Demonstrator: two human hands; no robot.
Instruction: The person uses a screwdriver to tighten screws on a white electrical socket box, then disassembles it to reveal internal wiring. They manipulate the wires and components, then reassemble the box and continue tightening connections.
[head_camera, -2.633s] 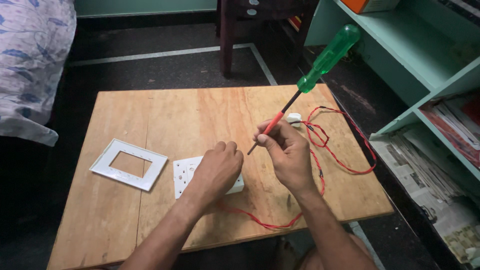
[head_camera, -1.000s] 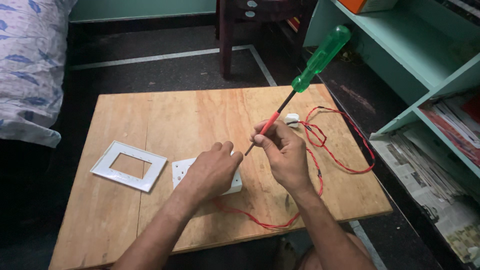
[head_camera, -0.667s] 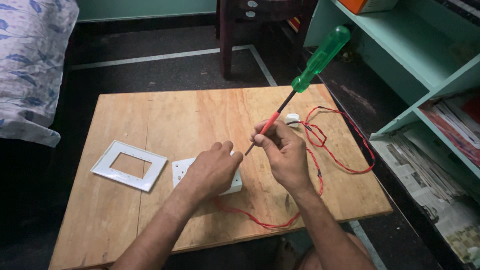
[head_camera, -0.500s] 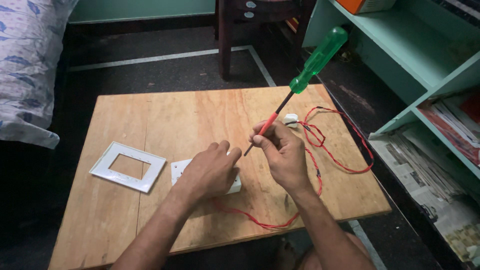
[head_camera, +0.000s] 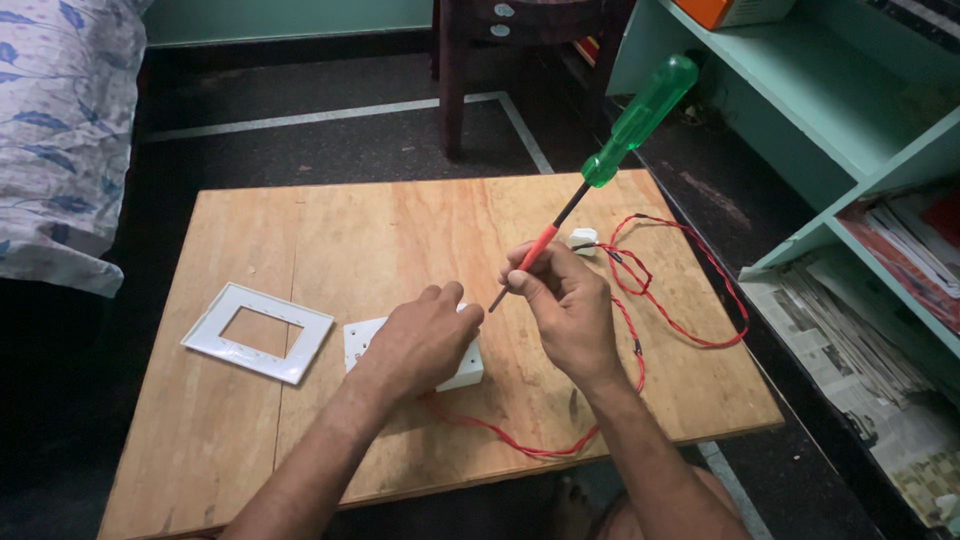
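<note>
My left hand (head_camera: 425, 340) rests on a white switch box (head_camera: 466, 368) in the middle of a wooden board (head_camera: 380, 230), fingers curled over its top. My right hand (head_camera: 568, 305) pinches the red shaft of a long screwdriver with a green handle (head_camera: 640, 118); the tool slants up to the right and its tip sits just above the box, by my left fingertips. A red wire (head_camera: 680, 300) runs from under the box and loops across the board's right side to a small white connector (head_camera: 583, 240).
A white rectangular cover frame (head_camera: 258, 332) lies on the board's left part. A bed with a flowered sheet (head_camera: 60, 130) is at the left, a dark chair (head_camera: 520, 50) behind, green shelves (head_camera: 860, 110) and newspapers (head_camera: 880, 370) at the right.
Both hands stay on the box and the screwdriver. The screwdriver's handle has shifted only slightly; nothing was picked up or let go.
</note>
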